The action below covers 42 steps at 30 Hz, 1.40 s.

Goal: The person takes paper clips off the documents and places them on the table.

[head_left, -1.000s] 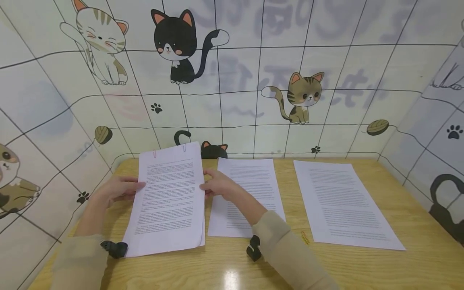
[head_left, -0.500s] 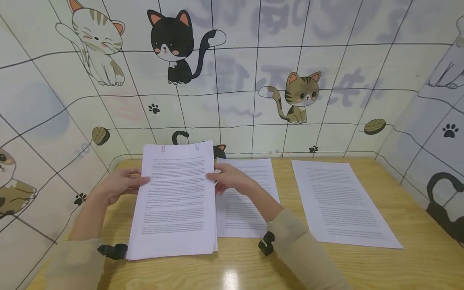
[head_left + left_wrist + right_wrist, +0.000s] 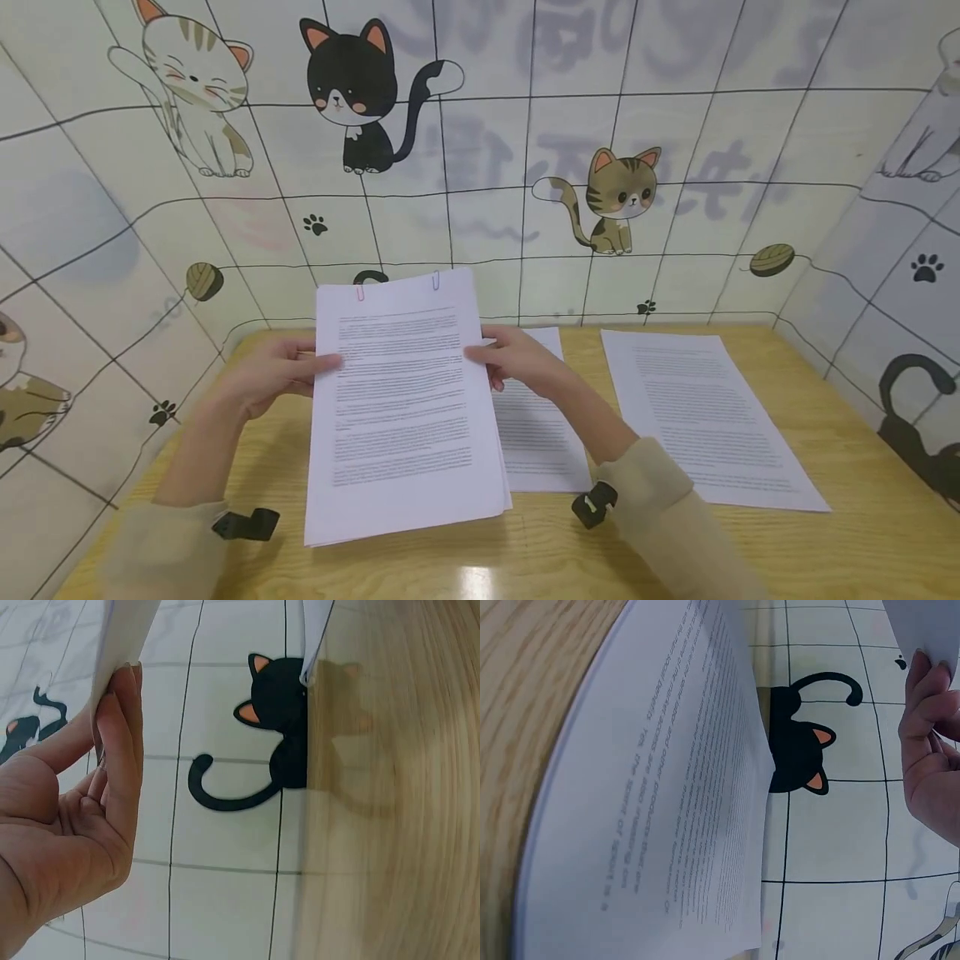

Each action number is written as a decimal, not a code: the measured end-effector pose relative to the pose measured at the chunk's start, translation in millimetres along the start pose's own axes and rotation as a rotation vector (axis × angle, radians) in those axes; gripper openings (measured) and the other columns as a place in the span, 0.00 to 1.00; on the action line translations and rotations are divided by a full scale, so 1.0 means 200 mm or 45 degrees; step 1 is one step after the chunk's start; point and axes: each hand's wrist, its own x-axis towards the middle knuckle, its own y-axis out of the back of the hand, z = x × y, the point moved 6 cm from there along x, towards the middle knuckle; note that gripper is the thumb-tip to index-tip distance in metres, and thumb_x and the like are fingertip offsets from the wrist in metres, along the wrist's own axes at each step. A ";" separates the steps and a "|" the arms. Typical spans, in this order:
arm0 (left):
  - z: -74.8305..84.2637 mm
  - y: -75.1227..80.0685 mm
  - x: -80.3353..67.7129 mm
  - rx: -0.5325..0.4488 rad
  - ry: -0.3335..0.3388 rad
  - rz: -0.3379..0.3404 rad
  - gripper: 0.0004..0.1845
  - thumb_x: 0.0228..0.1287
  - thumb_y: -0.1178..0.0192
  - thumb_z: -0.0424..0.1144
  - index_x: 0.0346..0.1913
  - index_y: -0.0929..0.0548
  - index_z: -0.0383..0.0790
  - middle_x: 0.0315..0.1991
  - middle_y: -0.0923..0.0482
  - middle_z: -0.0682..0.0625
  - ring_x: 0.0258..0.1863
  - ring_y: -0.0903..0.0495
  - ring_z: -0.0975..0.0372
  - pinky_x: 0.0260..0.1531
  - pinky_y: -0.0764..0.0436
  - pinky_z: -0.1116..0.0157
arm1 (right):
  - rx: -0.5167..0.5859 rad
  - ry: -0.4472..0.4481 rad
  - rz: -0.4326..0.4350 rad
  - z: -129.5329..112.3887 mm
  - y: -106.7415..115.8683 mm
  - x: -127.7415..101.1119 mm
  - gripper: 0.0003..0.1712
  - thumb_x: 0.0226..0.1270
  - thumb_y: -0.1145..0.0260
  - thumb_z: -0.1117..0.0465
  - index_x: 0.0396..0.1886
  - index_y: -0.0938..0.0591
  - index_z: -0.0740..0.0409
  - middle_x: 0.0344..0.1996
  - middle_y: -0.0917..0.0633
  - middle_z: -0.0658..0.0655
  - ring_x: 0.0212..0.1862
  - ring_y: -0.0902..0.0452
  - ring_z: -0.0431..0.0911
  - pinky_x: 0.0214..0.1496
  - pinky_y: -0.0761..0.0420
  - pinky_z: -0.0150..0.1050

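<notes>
Tabletop (image 3: 465,567) — clipped stack (image 3: 405,408) now lifted higher, shifted right.

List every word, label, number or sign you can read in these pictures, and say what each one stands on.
Clipped stack of paper held by left hand and right hand: printed lines, too small to read.
Middle sheet: print too small; blurred in the right wrist view.
Right sheet: print too small.
Wall: large grey characters, too blurred to read.
No brand, label or number is legible.
</notes>
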 end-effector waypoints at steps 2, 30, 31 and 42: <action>0.02 -0.04 0.01 -0.010 0.012 -0.027 0.24 0.69 0.34 0.38 0.60 0.24 0.23 0.47 0.13 0.39 0.41 0.12 0.46 0.42 0.14 0.54 | 0.004 0.002 0.007 -0.01 0.02 -0.03 0.17 0.78 0.41 0.61 0.61 0.22 0.60 0.40 0.13 0.59 0.25 0.27 0.45 0.24 0.30 0.33; 0.19 -0.47 0.01 -0.047 -0.101 0.080 0.16 0.68 0.34 0.32 0.54 0.18 0.24 0.40 0.12 0.39 0.31 0.12 0.51 0.33 0.15 0.62 | -0.179 0.112 0.043 -0.13 0.35 -0.43 0.14 0.77 0.39 0.58 0.55 0.21 0.61 0.29 0.16 0.62 0.18 0.30 0.47 0.20 0.30 0.34; 0.19 -0.49 0.01 -0.057 -0.107 0.071 0.16 0.68 0.34 0.32 0.53 0.18 0.24 0.40 0.12 0.39 0.31 0.12 0.51 0.33 0.15 0.61 | -0.197 0.112 0.047 -0.13 0.36 -0.45 0.14 0.77 0.39 0.58 0.55 0.20 0.61 0.29 0.16 0.62 0.18 0.29 0.47 0.20 0.30 0.35; 0.19 -0.65 0.05 -0.094 -0.151 0.049 0.13 0.70 0.38 0.30 0.52 0.17 0.25 0.38 0.12 0.40 0.28 0.15 0.56 0.29 0.17 0.65 | -0.272 0.073 0.073 -0.08 0.45 -0.58 0.13 0.76 0.37 0.60 0.55 0.20 0.58 0.33 0.15 0.62 0.20 0.26 0.54 0.19 0.27 0.37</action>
